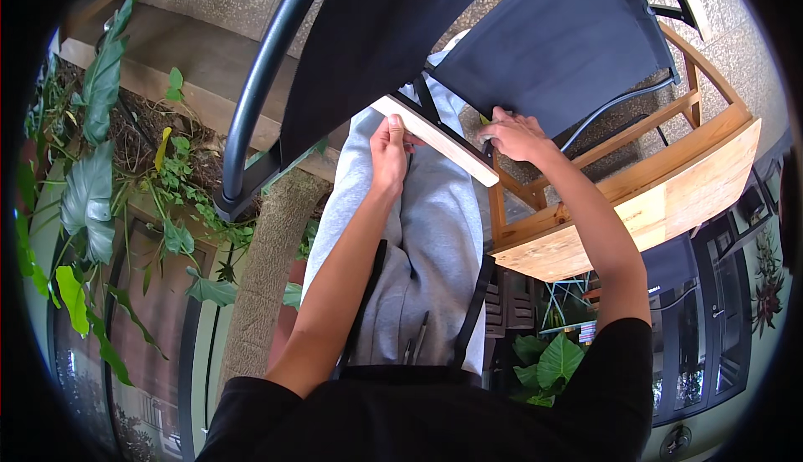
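Note:
A black fabric chair with a dark tubular frame (251, 98) fills the far side, tilted over my legs. Across its frame runs a pale wooden armrest (447, 148), fixed along a black metal bar. My left hand (391, 148) grips the armrest near its left end, thumb on top and fingers curled beneath. Right of the armrest, my right hand (517, 134) is closed with bent fingers by the lower edge of the black fabric panel (556, 40). Something small seems pinched at its fingertips, too hidden to name.
At the right stands a wooden piece of furniture with a pale flat top (636, 224), close to my right forearm. Leafy plants (88, 199) and a low ledge (201, 44) line the left. A rough post or trunk (268, 270) rises beside my left arm.

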A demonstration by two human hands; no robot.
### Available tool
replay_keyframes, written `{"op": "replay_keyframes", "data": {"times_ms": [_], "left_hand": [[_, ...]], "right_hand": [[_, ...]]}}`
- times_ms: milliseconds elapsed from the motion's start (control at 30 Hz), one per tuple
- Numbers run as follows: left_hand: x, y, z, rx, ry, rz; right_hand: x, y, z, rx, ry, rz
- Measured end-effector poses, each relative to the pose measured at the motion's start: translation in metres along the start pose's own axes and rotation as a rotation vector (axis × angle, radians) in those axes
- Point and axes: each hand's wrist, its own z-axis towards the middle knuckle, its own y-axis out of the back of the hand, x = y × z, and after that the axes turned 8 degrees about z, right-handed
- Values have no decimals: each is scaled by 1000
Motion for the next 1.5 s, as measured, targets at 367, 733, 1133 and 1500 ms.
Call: {"op": "replay_keyframes", "data": {"times_ms": [367,733,1133,1500], "left_hand": [[-4,-4,-1,7,-9,28],[-2,3,0,-2,-16,49],[4,-2,-1,3,-27,10],[-30,-68,-12,-396,-904,810]], "right_hand": [[-24,-11,17,64,-157,369],[17,6,-24,158,-106,257],[-10,-39,-12,-107,-259,468],[8,-135,-39,-642,240,1251]]}}
